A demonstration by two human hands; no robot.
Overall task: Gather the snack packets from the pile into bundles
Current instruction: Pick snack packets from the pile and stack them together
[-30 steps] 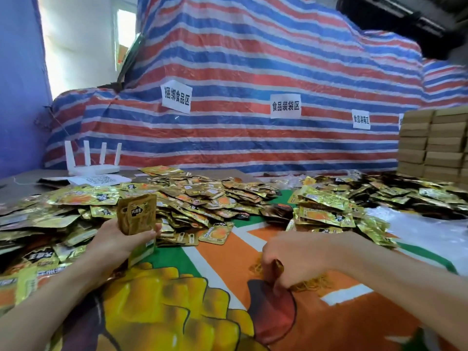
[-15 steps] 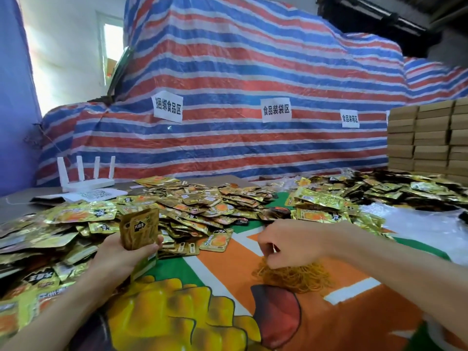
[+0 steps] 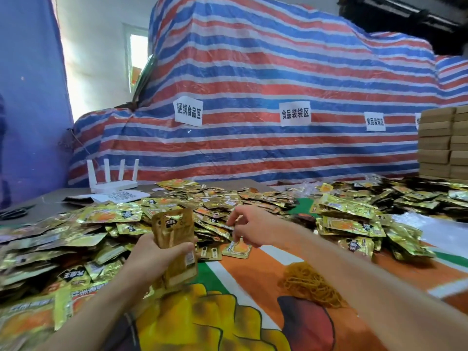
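just left of the rubber-band heap (image 3: pixel 310 285), a bundle is being made up

left hand (image 3: pixel 154 259) grips an upright stack of packets (image 3: pixel 174 236); right hand (image 3: pixel 253 229) hovers beyond the heap, at the loose pile (image 3: pixel 217 206) on the desk (image 3: pixel 253 279), fingers (image 3: pixel 234 217) curled and pinched, on what i cannot tell. next, i'd guess: a band round the stack.

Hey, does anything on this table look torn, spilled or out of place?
Nothing stands out. The snack packets lie in loose heaps, none visibly torn; the rubber bands sit in one clump on the cloth; the left hand grips its stack upright.
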